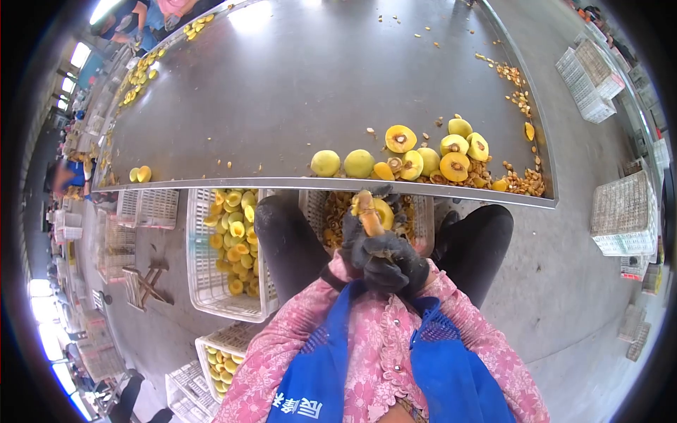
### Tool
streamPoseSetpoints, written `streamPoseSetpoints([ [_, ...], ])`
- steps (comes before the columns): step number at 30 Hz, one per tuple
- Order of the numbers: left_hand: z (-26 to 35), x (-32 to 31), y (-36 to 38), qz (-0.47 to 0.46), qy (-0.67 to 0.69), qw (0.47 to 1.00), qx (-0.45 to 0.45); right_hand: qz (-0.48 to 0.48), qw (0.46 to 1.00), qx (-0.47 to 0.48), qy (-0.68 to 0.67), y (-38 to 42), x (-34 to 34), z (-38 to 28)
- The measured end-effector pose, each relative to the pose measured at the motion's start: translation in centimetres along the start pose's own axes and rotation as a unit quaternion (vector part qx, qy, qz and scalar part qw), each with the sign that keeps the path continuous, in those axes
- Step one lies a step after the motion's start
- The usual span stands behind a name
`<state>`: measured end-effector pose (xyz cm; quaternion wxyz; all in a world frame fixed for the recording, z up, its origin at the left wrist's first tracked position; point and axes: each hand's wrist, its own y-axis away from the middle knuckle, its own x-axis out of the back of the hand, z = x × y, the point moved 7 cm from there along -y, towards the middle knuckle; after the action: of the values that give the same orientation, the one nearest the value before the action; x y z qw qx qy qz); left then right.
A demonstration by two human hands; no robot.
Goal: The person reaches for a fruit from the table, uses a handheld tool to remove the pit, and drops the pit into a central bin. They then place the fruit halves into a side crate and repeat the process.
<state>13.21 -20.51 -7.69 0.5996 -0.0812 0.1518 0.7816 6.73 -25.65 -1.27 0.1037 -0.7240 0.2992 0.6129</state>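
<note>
Both my hands wear dark gloves and are close together in front of my chest, just below the table edge. My right hand [396, 262] is closed around a tool with a worn, light brown handle [369, 220]; its working end is hard to make out. Behind it, my left hand [354, 236] is partly covered and is closed around a yellow peach half [384, 213]. Below them, between my knees, a crate [423, 224] holds brown pits and scraps. On the table just beyond are whole and halved peaches [360, 163], some with the pit showing.
The metal table [296, 92] has a raised rim. Pits and scraps [518, 180] lie along its right side. A white crate of peach halves [201, 282] stands at my left, another crate [204, 352] behind it. Stacked crates [624, 215] stand at right. Co-workers [144, 21] are across the table.
</note>
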Motion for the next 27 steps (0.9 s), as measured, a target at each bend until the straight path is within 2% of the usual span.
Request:
streamPoseSetpoints([
  [2, 1.9, 0.8, -1.0, -0.188, 0.061, 0.979, 0.042, 0.031, 0.996, 0.060, 0.058, 1.5, 0.8, -1.2],
  [4, 7.9, 3.7, -1.1, -0.073, 0.001, 0.996, -0.055, 0.046, 0.993, 0.060, 0.089, 3.2, 0.3, -2.6],
  [6, 9.5, 10.4, -4.1, -0.011, 0.020, 1.000, -0.013, 0.136, 0.938, -0.013, 0.319, 3.0, 3.8, -2.8],
  [7, 12.0, 13.1, -5.0, 0.029, -0.222, 0.973, -0.063, 0.207, 0.911, 0.009, 0.356, 2.5, 7.4, -2.1],
  [8, 14.1, 14.5, -5.5, 0.069, -0.449, 0.884, -0.108, 0.204, 0.912, 0.009, 0.356, 2.0, 8.7, -1.5],
  [9, 14.6, 14.8, -5.5, 0.072, -0.451, 0.883, -0.108, 0.205, 0.817, 0.053, 0.537, 1.8, 9.1, -2.0],
  [10, 15.6, 15.3, -5.5, 0.120, -0.556, 0.814, -0.115, 0.196, 0.686, 0.097, 0.694, 1.3, 9.5, -2.3],
  [11, 16.7, 15.4, -5.5, 0.165, -0.651, 0.731, -0.121, 0.191, 0.706, 0.074, 0.678, 0.3, 11.8, -1.6],
  [12, 16.9, 14.6, -5.9, 0.167, -0.652, 0.730, -0.120, 0.188, 0.725, 0.050, 0.660, -0.7, 14.1, -0.9],
  [14, 14.3, 10.6, -8.0, 0.052, -0.586, 0.807, -0.038, 0.114, 0.550, -0.137, 0.816, -1.9, 16.4, 0.7],
  [15, 12.9, 9.0, -9.1, 0.029, -0.631, 0.775, -0.041, 0.117, 0.548, -0.134, 0.817, -1.7, 16.9, 0.9],
  [16, 11.6, 7.4, -10.4, 0.007, -0.672, 0.739, -0.044, 0.053, 0.519, -0.114, 0.846, -1.2, 16.8, 1.8],
  [18, 8.8, 3.5, -12.1, -0.111, -0.701, 0.703, 0.044, -0.008, 0.487, -0.099, 0.868, -0.9, 15.6, 2.1],
  [19, 8.1, 2.6, -12.8, -0.115, -0.699, 0.704, 0.044, 0.084, 0.539, -0.140, 0.826, -0.8, 15.1, 0.7],
  [20, 7.2, 1.9, -13.4, -0.130, -0.727, 0.674, 0.037, 0.175, 0.585, -0.178, 0.772, -0.3, 15.3, -0.3],
  [21, 6.4, 1.5, -13.8, -0.143, -0.754, 0.641, 0.029, 0.121, 0.560, -0.123, 0.810, -0.5, 16.5, 0.0],
  [22, 6.0, 1.8, -14.1, -0.143, -0.753, 0.641, 0.028, 0.072, 0.527, -0.063, 0.845, -0.6, 17.4, 0.2],
  [23, 5.4, 2.4, -14.5, -0.160, -0.592, 0.787, 0.071, 0.130, 0.622, -0.141, 0.759, 0.5, 14.2, -1.5],
  [24, 5.1, 3.0, -14.9, -0.169, -0.401, 0.894, 0.110, 0.184, 0.702, -0.214, 0.654, 1.8, 11.8, -2.3],
  [25, 5.5, 3.3, -14.0, -0.220, -0.099, 0.962, 0.125, 0.230, 0.762, -0.157, 0.584, 2.4, 10.4, -2.9],
  [26, 7.4, 1.9, -11.1, -0.235, 0.032, 0.953, 0.188, 0.273, 0.812, -0.100, 0.505, 3.1, 9.4, -3.4],
  [27, 9.8, 0.3, -8.2, -0.243, 0.163, 0.924, 0.247, 0.271, 0.813, -0.102, 0.505, 3.6, 8.0, -3.8],
])
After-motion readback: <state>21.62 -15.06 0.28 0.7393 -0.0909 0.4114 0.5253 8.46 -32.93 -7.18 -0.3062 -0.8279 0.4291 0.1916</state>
